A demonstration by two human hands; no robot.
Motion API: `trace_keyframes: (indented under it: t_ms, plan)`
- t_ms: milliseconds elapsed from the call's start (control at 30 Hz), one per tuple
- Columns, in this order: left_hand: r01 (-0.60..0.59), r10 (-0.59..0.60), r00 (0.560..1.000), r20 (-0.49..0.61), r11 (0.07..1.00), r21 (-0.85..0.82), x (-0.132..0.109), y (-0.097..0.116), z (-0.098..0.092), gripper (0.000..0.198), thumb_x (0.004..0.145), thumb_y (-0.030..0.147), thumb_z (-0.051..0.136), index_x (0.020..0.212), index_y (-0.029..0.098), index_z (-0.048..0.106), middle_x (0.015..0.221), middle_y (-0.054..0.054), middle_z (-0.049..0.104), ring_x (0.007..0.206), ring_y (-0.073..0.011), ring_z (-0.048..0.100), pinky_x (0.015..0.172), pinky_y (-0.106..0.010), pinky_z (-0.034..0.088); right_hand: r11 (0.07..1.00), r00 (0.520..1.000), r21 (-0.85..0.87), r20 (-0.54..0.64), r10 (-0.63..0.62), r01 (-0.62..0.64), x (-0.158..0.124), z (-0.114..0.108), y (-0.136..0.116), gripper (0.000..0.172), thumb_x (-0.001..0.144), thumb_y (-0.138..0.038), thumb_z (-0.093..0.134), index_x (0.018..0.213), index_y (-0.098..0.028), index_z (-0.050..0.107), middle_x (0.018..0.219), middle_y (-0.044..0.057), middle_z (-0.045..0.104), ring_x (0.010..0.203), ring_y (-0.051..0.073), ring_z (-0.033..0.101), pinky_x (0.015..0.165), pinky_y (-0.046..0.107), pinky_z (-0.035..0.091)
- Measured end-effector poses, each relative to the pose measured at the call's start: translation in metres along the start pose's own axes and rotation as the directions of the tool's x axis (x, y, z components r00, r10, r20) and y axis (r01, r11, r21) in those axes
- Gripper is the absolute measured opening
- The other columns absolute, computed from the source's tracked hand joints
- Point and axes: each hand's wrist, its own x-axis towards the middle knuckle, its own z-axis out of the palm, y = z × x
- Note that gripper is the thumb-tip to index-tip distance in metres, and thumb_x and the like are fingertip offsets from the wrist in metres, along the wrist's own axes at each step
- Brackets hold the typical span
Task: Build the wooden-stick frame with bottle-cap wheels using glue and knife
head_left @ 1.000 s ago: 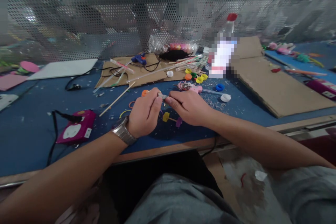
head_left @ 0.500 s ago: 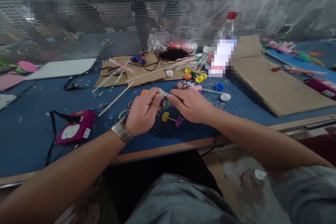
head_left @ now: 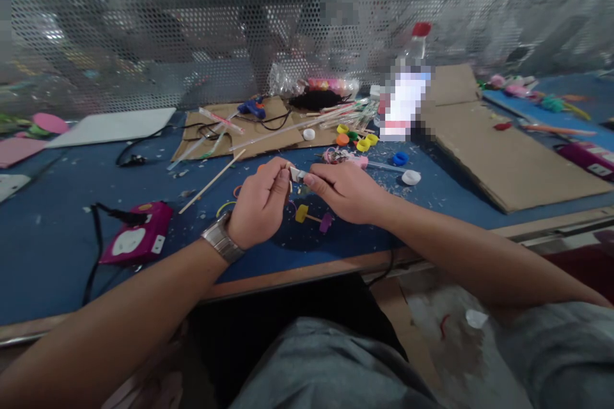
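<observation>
My left hand (head_left: 263, 203), with a metal watch (head_left: 222, 238) on its wrist, is closed in a pinch on a small white piece (head_left: 294, 172). My right hand (head_left: 349, 193) is closed around a thin grey blade-like tool (head_left: 302, 175), whose tip meets the white piece. Most of that tool is hidden in the fingers. Just below both hands lies a wooden stick (head_left: 313, 218) joining a yellow cap (head_left: 301, 213) and a purple cap (head_left: 325, 223). Beyond my right hand rests a pink glue gun-like item (head_left: 352, 159), partly covered.
A magenta power box (head_left: 139, 233) with a black cable sits at left, near a wooden skewer (head_left: 212, 181). Cardboard (head_left: 508, 153) lies at right. Several bottle caps (head_left: 363, 144), a blue glue gun (head_left: 252, 108) and a bottle (head_left: 416, 48) stand farther back.
Both hands stay in nearly the same place. The white piece has turned between the left fingers and shows more of its face, with the grey tip against it.
</observation>
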Motion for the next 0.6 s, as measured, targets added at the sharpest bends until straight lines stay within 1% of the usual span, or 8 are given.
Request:
trace_keyframes:
  t_ms: [100,267,467,533,600]
  plan:
    - [0.005,-0.004,0.999,0.035,1.000,-0.024,-0.0003,0.0016,-0.0003,0.026,0.115,0.031,0.041,0.096,0.024,0.056,0.068,0.003,0.055,0.059,-0.0169,0.050,0.061,-0.034,0.040,1.000,1.000,0.004,0.029,-0.007,0.007,0.0003,0.0006,-0.0001,0.047,0.115,-0.055,0.034,0.081,-0.024,0.044,0.073,-0.001,0.052,0.068,0.017,0.046,0.069,0.035,0.023]
    - [-0.011,0.014,0.996,0.087,0.999,-0.038,0.0001,0.0040,-0.0024,0.026,0.108,0.021,0.042,0.083,0.024,0.049,0.068,0.002,0.053,0.061,-0.0175,0.046,0.063,-0.036,0.036,1.000,0.999,-0.007,0.042,-0.014,0.014,-0.0002,0.0011,-0.0014,0.047,0.115,-0.055,0.034,0.082,-0.024,0.045,0.073,-0.001,0.052,0.068,0.017,0.047,0.069,0.034,0.024]
    - [-0.032,0.041,0.992,0.122,0.997,-0.073,0.0011,0.0024,-0.0051,0.017,0.102,0.021,0.044,0.086,0.024,0.048,0.068,0.003,0.050,0.061,-0.0180,0.044,0.063,-0.036,0.036,0.999,0.999,-0.031,0.032,-0.021,0.022,-0.0011,0.0008,-0.0035,0.047,0.115,-0.054,0.034,0.082,-0.024,0.047,0.073,0.000,0.054,0.067,0.016,0.047,0.069,0.034,0.024]
    - [-0.040,0.049,0.991,0.127,0.997,-0.073,0.0015,0.0025,-0.0047,0.019,0.104,0.026,0.045,0.085,0.024,0.048,0.069,0.002,0.049,0.063,-0.0183,0.044,0.063,-0.036,0.036,0.999,0.999,-0.051,0.031,-0.017,0.019,-0.0011,0.0006,-0.0037,0.049,0.115,-0.056,0.033,0.083,-0.024,0.048,0.074,0.001,0.056,0.068,0.017,0.048,0.069,0.034,0.024]
    - [-0.046,0.054,0.990,0.128,0.997,-0.064,0.0020,0.0031,-0.0039,0.026,0.107,0.033,0.046,0.083,0.024,0.047,0.071,0.001,0.049,0.066,-0.0187,0.044,0.064,-0.036,0.035,0.998,0.999,-0.062,0.033,-0.013,0.015,-0.0011,0.0006,-0.0034,0.051,0.116,-0.058,0.031,0.082,-0.023,0.049,0.074,0.001,0.056,0.069,0.017,0.048,0.069,0.034,0.024]
